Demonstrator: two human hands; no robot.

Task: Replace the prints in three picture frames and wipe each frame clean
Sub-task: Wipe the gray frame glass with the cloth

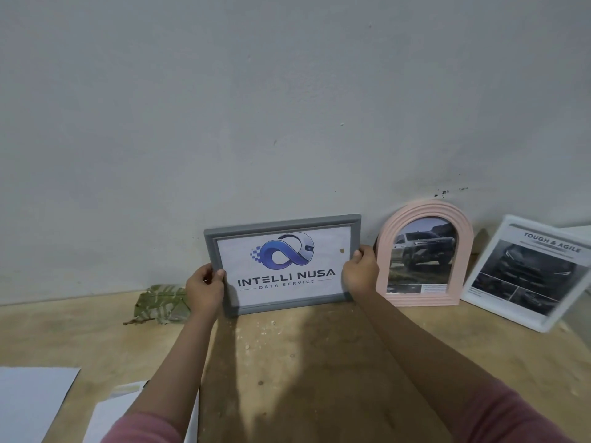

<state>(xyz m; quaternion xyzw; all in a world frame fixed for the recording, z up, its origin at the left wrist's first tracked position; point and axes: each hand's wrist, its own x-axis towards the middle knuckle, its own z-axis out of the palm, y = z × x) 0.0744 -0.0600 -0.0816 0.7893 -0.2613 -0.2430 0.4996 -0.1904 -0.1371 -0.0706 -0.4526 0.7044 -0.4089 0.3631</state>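
Both hands' fingers (220, 274) clamp grey frame (284, 224) L/R edges.

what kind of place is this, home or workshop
Hard to say; probably a plain room at home or a small workspace. The signs: a bare wooden table pushed against a scuffed, unpainted-looking wall, and three frames leaning on it, grey, pink and white.
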